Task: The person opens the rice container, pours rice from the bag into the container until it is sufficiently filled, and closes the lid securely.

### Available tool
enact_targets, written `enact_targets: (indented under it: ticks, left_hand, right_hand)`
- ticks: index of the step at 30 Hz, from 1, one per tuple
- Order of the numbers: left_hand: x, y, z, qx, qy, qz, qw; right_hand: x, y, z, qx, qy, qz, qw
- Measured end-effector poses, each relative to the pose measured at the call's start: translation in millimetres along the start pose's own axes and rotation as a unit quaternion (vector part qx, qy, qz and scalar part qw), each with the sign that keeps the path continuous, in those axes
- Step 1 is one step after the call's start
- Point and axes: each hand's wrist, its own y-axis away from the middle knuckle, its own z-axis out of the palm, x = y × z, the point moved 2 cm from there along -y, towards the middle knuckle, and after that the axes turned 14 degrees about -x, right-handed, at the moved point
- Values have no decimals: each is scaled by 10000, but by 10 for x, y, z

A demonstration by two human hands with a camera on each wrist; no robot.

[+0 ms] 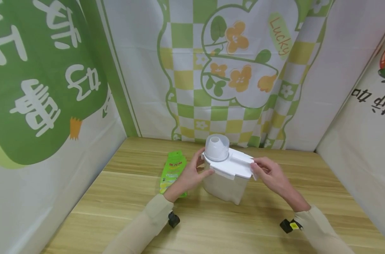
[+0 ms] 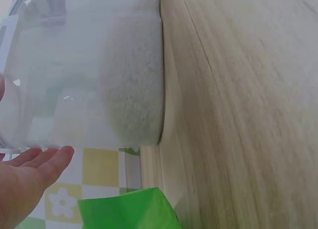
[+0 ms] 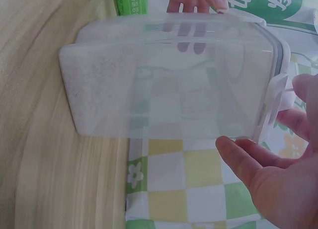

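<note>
A clear plastic storage container (image 1: 224, 185) with a white lid (image 1: 240, 163) stands upright on the table. Pale, fine grains (image 3: 97, 87) fill its lower part. On the lid's left end sits a measuring cup (image 1: 217, 147), a translucent one over a white inner piece. My left hand (image 1: 190, 173) grips the container's left end just under the lid, thumb at the front and fingers round the far side. At the right end, my right hand (image 1: 273, 174) holds the lid's edge, thumb beside a white side latch (image 3: 276, 96) and fingertips against the container's wall.
A green printed packet (image 1: 172, 171) lies flat on the wooden table (image 1: 122, 211), left of the container and partly behind my left forearm. Behind the table hangs a checked green and yellow cloth (image 1: 186, 88). Printed cloth walls rise at both sides.
</note>
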Motion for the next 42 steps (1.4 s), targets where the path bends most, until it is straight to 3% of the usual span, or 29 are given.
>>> enact_targets:
  ticks: [1, 11, 18, 27, 32, 42]
  left_hand:
    - [-57, -21, -2, 46, 0, 6, 10000]
    - [-95, -73, -20, 405, 14, 69, 9992]
    - [-118, -86, -17, 551, -244, -64, 9982]
    - [-102, -138, -44, 871, -478, -249, 9947]
    - [-90, -163, -61, 932, -648, -331, 9930]
    - [-37, -95, 0, 823, -756, -172, 9936]
  right_hand:
    - [-1, 3, 8, 37, -2, -26, 10000]
    - [9, 11, 56, 196, -63, -24, 9998]
    - [12, 24, 126, -112, -604, -210, 9979]
    - [-22, 3, 243, -378, -1094, -728, 9906]
    - [-12, 2, 286, -368, -1131, -876, 9890]
    - [-4, 20, 295, -536, -1096, -683, 9902]
